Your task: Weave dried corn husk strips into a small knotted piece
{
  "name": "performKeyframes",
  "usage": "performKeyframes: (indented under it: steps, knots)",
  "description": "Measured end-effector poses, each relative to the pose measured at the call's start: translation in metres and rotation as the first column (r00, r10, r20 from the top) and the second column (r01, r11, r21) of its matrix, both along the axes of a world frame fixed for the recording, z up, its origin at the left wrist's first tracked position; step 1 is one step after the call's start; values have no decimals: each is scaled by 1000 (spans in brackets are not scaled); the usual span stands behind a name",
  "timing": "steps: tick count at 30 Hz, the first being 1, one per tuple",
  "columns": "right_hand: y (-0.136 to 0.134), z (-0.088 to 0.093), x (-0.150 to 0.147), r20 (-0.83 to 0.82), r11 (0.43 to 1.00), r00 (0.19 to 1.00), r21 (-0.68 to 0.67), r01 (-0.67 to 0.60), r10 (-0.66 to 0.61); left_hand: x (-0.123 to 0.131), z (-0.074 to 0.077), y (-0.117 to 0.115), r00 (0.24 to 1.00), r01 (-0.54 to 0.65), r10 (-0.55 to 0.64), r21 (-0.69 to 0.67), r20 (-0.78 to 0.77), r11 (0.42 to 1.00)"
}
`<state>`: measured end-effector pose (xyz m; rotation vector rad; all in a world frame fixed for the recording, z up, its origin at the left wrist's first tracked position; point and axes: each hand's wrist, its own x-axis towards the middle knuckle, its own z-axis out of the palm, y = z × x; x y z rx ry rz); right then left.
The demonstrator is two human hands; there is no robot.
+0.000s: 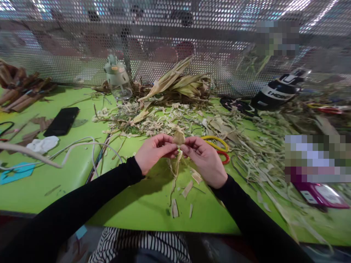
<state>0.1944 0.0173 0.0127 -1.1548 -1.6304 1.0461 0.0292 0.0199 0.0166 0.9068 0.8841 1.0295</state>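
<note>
A small pale piece of dried husk (179,136) is pinched between both hands above the green table. My left hand (157,150) grips its left side between thumb and fingers, while my right hand (205,157) pinches its right side. Below the fingers hangs a thin twisted strand (175,174), which seems joined to the piece. Scissors with yellow and red handles (219,143) lie just beyond my right hand, their blades hidden. Several cut husk scraps (188,189) are scattered on the table under my hands.
Husk shreds (153,120) and a bundle of dry husks (175,82) cover the back of the table (120,208). A clear bottle (118,82), black phone (61,121) and white cable (68,149) are at left. At right are a black bottle (279,91) and long strips (263,182).
</note>
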Motion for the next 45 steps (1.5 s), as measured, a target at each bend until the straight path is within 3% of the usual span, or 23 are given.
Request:
performKeyframes:
  steps: [8, 12, 16, 19, 23, 26, 29, 33, 36, 39, 43, 45]
  knots:
    - [1, 3, 2, 8, 996, 1000, -88, 11, -10, 1, -2, 0, 990, -51, 59, 65, -129, 997]
    - [5, 2, 10, -18, 994, 1000, -112, -12, 10, -1, -3, 1, 991, -61, 63, 17, -115, 998]
    - [7, 0, 14, 11, 997, 1000, 71, 4, -5, -3, -5, 4, 999, -49, 48, -110, -5, 993]
    - [7, -1, 14, 144, 972, 988, 223, -77, 46, -4, -5, 4, 997, -38, 47, -166, 56, 985]
    - [6, 1, 11, 363, 881, 932, 443, -166, -6, -3, -3, 3, 997, -9, 27, -210, 79, 978]
    - [5, 3, 9, 427, 823, 902, 534, -192, -67, -1, -3, 1, 995, 16, 7, -226, 100, 974]
    - [3, 3, 8, 401, 844, 912, 514, -152, -80, 0, -4, -1, 992, 6, 21, -216, 122, 976]
    - [-2, -1, 4, 254, 925, 965, 377, -42, -60, 3, -8, -5, 988, -13, 29, -102, 153, 995]
    - [-4, -2, 2, 170, 956, 984, 294, -10, -42, 5, -10, -8, 985, -34, 43, -53, 169, 998]
    - [-4, 2, 3, 253, 938, 966, 343, -41, -50, 4, -11, -8, 984, -38, 47, -59, 170, 998]
    - [-2, 10, 7, 457, 871, 888, 452, -191, -42, 3, -12, -6, 993, -34, 42, -77, 109, 996]
    - [-2, 11, 7, 475, 862, 879, 464, -206, -45, 4, -12, -6, 996, -41, 46, -61, 81, 997]
